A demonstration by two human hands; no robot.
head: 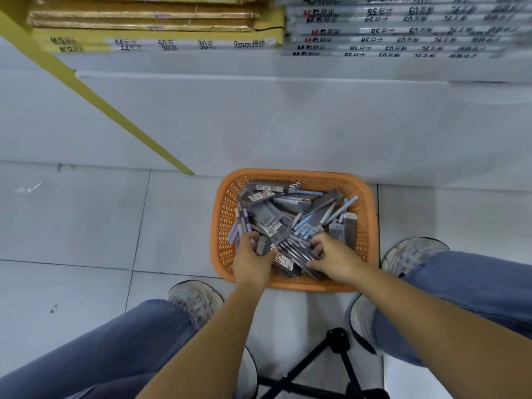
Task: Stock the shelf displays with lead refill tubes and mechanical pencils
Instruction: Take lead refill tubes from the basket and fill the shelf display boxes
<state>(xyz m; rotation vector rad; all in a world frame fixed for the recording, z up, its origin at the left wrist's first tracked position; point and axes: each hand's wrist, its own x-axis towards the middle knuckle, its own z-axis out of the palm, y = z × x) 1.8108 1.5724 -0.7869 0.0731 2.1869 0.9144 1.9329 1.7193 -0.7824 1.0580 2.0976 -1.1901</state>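
Above, packs (187, 44) marked "A4", "9mm"; hands (253, 259) (335, 260) grip tubes (283, 262).

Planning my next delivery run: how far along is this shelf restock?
Done: nothing visible; no pencil display is in view. In hand: the left hand grips a grey pack and the right hand grips a bundle of grey tubes, both inside the orange basket. Left: nearly everything, since the basket is heaped with packs and pastel pencils.

The orange basket (288, 173) is open on top but stuffed with pencils (309, 193). Wide floor (72, 226) lies left; shoes (411, 254) crowd its near side.
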